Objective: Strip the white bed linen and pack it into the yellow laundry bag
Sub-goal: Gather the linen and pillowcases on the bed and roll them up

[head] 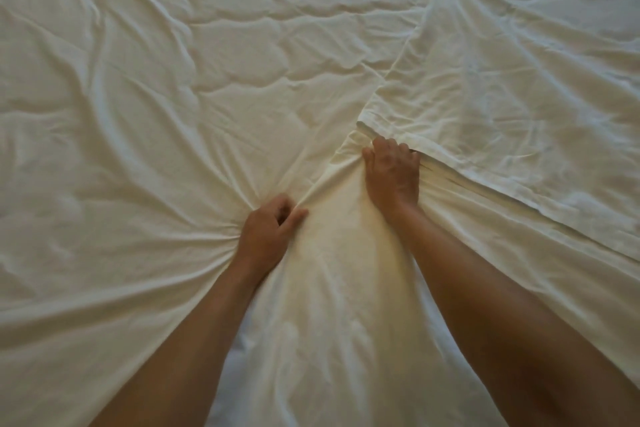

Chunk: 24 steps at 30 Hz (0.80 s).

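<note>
- Left hand (268, 230): fingers curled into a bunch of the white sheet (145, 135), creases fanning out from the fist across the left side of the bed.
- Right hand (393, 172): fingers hooked over gathered sheet cloth, just beside the near corner of a second white layer (512, 87).
- Second layer: lying flat on the right, hemmed edge running diagonally from far to near right.
- Between both hands: a taut ridge of sheet, pulled toward the near edge.

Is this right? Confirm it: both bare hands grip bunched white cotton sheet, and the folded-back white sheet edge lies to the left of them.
Not quite. In the head view the folded-back white sheet edge lies to the right of the left hand and right hand; both grip the bunched white cotton sheet.
</note>
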Available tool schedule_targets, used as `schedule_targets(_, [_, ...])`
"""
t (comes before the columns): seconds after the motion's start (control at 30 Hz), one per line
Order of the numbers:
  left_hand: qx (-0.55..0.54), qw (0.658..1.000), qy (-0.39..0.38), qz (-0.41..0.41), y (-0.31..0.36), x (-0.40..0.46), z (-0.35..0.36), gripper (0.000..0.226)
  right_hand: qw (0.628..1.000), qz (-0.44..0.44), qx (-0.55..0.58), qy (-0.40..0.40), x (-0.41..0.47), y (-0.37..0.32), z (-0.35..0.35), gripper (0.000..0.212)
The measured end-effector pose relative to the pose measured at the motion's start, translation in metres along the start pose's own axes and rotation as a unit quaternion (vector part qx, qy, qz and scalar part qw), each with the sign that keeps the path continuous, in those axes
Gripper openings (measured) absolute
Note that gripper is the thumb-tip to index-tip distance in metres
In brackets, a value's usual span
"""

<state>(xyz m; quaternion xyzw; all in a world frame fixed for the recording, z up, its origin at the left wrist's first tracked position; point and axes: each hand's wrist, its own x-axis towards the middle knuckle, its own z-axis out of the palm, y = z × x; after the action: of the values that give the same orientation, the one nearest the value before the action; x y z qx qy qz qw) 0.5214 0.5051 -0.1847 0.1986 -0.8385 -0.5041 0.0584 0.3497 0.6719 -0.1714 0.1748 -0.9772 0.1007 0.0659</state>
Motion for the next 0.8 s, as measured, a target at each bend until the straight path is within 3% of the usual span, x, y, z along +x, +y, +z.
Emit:
schedule_targets(0.13, [-0.005,0.999,-0.032,-0.013,0.001,-0.001,-0.005,0.026,0.999,-0.001,0.047,-0.010,0.002,-0.001,-0.004,0.036])
schedule_targets(0.23, [-0.031,0.998,-0.049,0.008,0.001,-0.002,-0.008,0.028,0.983,-0.127,0.103,0.083,-0.010,-0.013,-0.010,0.047])
schedule_targets(0.3, [-0.085,0.994,-0.072,0.007,0.001,-0.007,-0.012,0.031,0.962,-0.219,0.163,0.007,-0.027,-0.028,-0.009,0.044])
schedule_targets(0.4, [-0.124,0.987,-0.102,-0.026,0.002,-0.030,-0.024,0.026,0.942,-0.250,0.199,-0.101,-0.041,-0.040,-0.008,0.039])
schedule_targets(0.57, [-0.049,0.989,-0.122,-0.060,-0.009,-0.081,-0.045,0.034,0.942,-0.302,0.137,-0.057,-0.047,-0.052,-0.003,0.034])
schedule_targets(0.7, [0.004,0.997,-0.051,-0.059,-0.015,-0.104,-0.043,0.041,0.944,-0.315,0.089,-0.033,-0.054,-0.061,-0.003,0.038])
schedule_targets(0.8, [-0.012,0.999,-0.019,-0.040,-0.011,-0.102,-0.052,0.044,0.951,-0.291,0.077,-0.070,-0.049,-0.073,-0.012,0.042])
